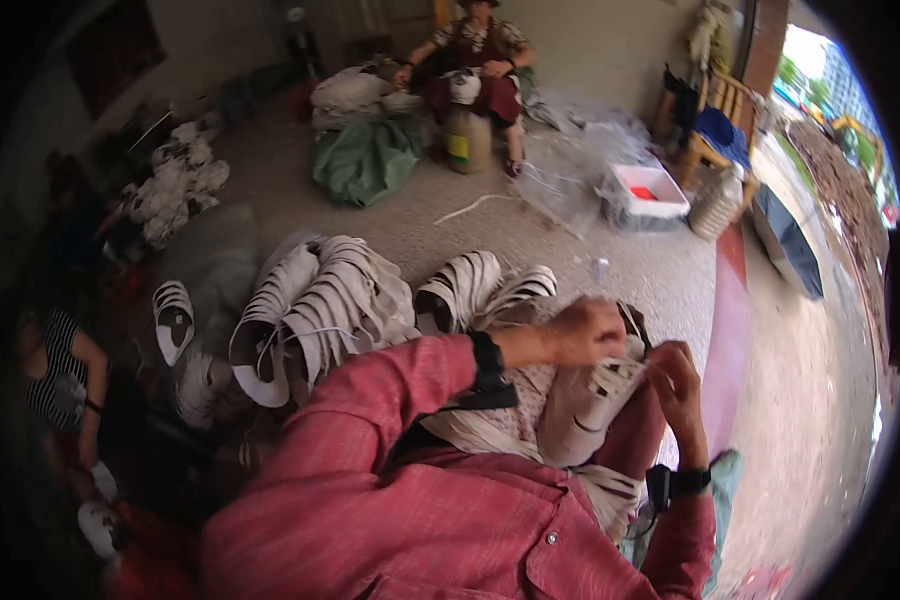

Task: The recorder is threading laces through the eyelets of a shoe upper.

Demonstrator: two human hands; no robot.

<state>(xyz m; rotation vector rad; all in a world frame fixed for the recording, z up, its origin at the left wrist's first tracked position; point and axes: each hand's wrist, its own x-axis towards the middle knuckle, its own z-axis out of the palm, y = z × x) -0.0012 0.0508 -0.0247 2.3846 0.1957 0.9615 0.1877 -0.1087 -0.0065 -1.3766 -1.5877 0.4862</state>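
Note:
A white shoe upper [573, 425] with crossed lacing [615, 375] lies across my lap, its rounded end toward me. My left hand [585, 335] is closed above the upper's far part, fingers curled. To the right of the lacing, my right hand [676, 375] has its fingers bent together in a pinch. A thin pale strand shows between the hands. What either hand grips is too small to make out. More white strappy uppers [615, 490] rest by my right thigh.
Stacked white shoe uppers [345, 295] stand left of my knees, others [460, 285] ahead. A seated person [475, 60] works at the back beside a green sack [367, 160]. A white tub [650, 195], plastic jug [717, 205] and wooden chair [715, 135] stand right. Another person [65, 365] sits left.

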